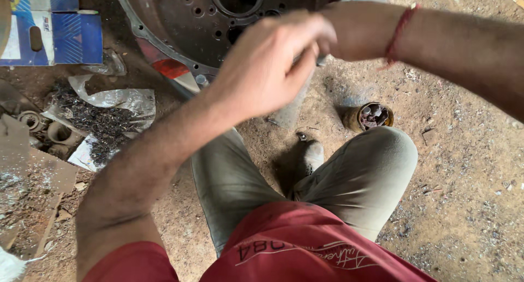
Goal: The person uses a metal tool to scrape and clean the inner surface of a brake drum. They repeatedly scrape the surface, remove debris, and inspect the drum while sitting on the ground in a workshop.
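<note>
Looking down from the head cam, I've got both hands up in the centre of view, over the dirt floor (pixel 464 205). Left hand (pixel 267 63) has its fingers curled and pinched together w/ the thumb on a small dark metal piece (pixel 321 60), prob. a bolt or pin but too blurred to call; only a stub shows between the two hands. Right hand (pixel 355 31), w/ a red thread band (pixel 398 33) at the wrist, is closed up against that same piece from the right side; its fingers are hidden behind the left hand, so I can't tell what hold it has. The piece sits mid-air, just near of the big round grey metal housing (pixel 185 20) w/ bolt holes, which is cut off by the top edge. Packages: far left a blue & white cardboard box (pixel 60 31), rectangular, w/ an oval hand slot, cut off at top; near of it a crumpled clear plastic bag (pixel 117 99) lying on a heap of dark metal shavings (pixel 101 123); flat brown cardboard (pixel 33 194) at the left edge, dusted w/ grit. A yellowish can (pixel 368 117) lies on its side right of centre, mouth toward me, filled w/ small parts I can't make out. A red & white strip under the housing rim is partly covered. My knees in grey-green trousers (pixel 371 173) & a red shirt (pixel 295 244) fill the near side; a shoe toe (pixel 313 153) shows between the legs.
</note>
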